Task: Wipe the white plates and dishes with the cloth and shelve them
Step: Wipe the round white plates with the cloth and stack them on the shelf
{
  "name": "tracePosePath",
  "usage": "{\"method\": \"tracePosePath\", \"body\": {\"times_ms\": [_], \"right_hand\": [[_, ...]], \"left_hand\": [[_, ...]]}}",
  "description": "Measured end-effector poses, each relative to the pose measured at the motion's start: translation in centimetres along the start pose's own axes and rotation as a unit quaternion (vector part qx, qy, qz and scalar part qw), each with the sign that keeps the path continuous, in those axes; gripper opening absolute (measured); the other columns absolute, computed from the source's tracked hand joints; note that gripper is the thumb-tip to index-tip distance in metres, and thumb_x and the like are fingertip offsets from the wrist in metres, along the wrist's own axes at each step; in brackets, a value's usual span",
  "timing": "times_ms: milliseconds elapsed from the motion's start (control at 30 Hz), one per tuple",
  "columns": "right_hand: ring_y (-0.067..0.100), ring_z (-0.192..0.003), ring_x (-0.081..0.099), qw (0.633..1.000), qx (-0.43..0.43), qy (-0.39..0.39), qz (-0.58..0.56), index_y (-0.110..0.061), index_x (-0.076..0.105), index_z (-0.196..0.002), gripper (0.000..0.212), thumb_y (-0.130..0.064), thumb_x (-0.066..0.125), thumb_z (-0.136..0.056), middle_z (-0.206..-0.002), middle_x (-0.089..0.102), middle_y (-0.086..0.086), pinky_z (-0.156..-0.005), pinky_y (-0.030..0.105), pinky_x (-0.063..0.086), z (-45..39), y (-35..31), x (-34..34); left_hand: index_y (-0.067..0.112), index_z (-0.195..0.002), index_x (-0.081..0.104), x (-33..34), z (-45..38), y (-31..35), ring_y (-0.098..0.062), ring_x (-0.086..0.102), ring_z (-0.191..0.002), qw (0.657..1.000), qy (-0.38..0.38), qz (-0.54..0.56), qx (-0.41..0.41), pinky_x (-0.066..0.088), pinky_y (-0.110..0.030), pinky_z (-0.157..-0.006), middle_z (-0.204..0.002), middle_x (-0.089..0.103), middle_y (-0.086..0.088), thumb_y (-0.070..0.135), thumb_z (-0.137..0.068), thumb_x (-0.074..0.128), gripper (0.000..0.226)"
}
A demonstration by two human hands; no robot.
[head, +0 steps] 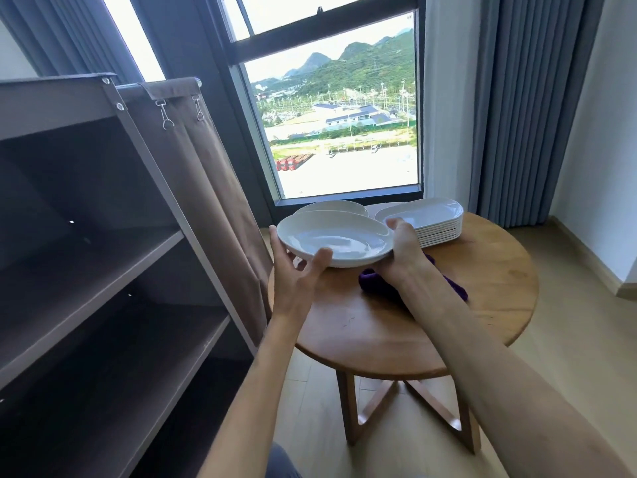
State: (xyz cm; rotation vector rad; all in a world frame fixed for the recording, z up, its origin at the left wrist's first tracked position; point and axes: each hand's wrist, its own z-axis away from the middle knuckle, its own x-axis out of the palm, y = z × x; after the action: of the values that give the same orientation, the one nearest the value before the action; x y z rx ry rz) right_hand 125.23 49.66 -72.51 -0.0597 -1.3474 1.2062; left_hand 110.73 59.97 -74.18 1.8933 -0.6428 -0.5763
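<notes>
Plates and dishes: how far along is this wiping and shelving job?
Barely started. Done: nothing; the visible brown shelves hold no dishes. In hand: the left hand and right hand grip one white oval dish. Left: the stack of white rectangular plates, another white oval dish, with the purple cloth lying on the round wooden table.

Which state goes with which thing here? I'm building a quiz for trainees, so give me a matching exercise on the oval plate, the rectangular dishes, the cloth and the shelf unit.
Things:
1. oval plate
2. rectangular dishes
3. purple cloth
4. shelf unit

States:
A. lying on the round table, partly under the right forearm
B. standing left of the table, boards bare
C. held at both ends by the left hand and right hand
D. stacked at the table's far side

Pairs: 1-C, 2-D, 3-A, 4-B
</notes>
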Motion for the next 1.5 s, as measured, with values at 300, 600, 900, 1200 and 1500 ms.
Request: {"method": "tracePosePath", "body": {"times_ms": [300, 600, 900, 1200, 1500], "right_hand": [[0.03, -0.111, 0.062, 0.991, -0.042, 0.042, 0.123, -0.018, 0.054, -0.131, 0.045, -0.046, 0.051, -0.095, -0.124, 0.063, 0.012, -0.094, 0.047, 0.055, 0.7, -1.5, 1.7], [0.007, -0.092, 0.055, 0.945, -0.271, 0.023, 0.183, -0.028, 0.063, -0.113, 0.02, -0.026, 0.051, -0.097, -0.101, 0.059, -0.011, -0.072, 0.028, 0.043, 2.9, -1.5, 4.0], [0.026, -0.088, 0.064, 0.965, -0.226, 0.014, 0.134, -0.019, 0.071, -0.1, 0.023, -0.032, 0.052, -0.093, -0.082, 0.072, -0.003, -0.071, 0.038, 0.051, 2.2, 3.3, 6.6], [0.038, -0.102, 0.064, 0.95, -0.189, -0.173, 0.177, -0.01, 0.071, -0.11, 0.045, -0.048, 0.058, -0.091, -0.107, 0.068, 0.02, -0.082, 0.047, 0.051, 7.6, 12.2, 13.3], [0.029, -0.1, 0.066, 0.925, -0.077, -0.322, 0.188, -0.019, 0.077, -0.096, 0.041, -0.054, 0.059, -0.083, -0.099, 0.074, 0.011, -0.085, 0.043, 0.049, 14.6, 22.1, 23.7]], "left_hand": [[0.01, -0.137, 0.05, -1.2, -0.2, -1.0, -0.021, 0.065, -0.12, 0.997, -0.019, 0.042, -0.055, 0.056, -0.033, -0.099, -0.126, 0.068, -0.009, 0.086, -0.032, 0.085, 0.135], [0.005, -0.141, 0.049, -0.6, 1.6, -0.3, -0.025, 0.066, -0.121, 0.988, -0.079, 0.098, -0.091, 0.056, -0.031, -0.094, -0.129, 0.067, -0.016, 0.059, -0.042, 0.099, 0.123], [0.024, -0.157, 0.032, -6.6, 1.9, 2.9, -0.015, 0.052, -0.137, 0.995, 0.083, 0.028, 0.045, 0.048, -0.041, -0.112, -0.145, 0.056, 0.006, 0.027, -0.052, 0.104, 0.127], [0.055, -0.139, 0.042, -16.0, 9.1, 4.6, 0.003, 0.052, -0.129, 0.97, 0.223, -0.051, 0.083, 0.049, -0.016, -0.1, -0.134, 0.057, 0.028, 0.033, -0.056, 0.095, 0.101], [0.051, -0.148, 0.034, -27.7, 15.5, 10.6, 0.004, 0.048, -0.133, 0.898, 0.376, -0.204, 0.097, 0.042, -0.028, -0.108, -0.14, 0.053, 0.029, 0.051, -0.054, 0.097, 0.113]]}}
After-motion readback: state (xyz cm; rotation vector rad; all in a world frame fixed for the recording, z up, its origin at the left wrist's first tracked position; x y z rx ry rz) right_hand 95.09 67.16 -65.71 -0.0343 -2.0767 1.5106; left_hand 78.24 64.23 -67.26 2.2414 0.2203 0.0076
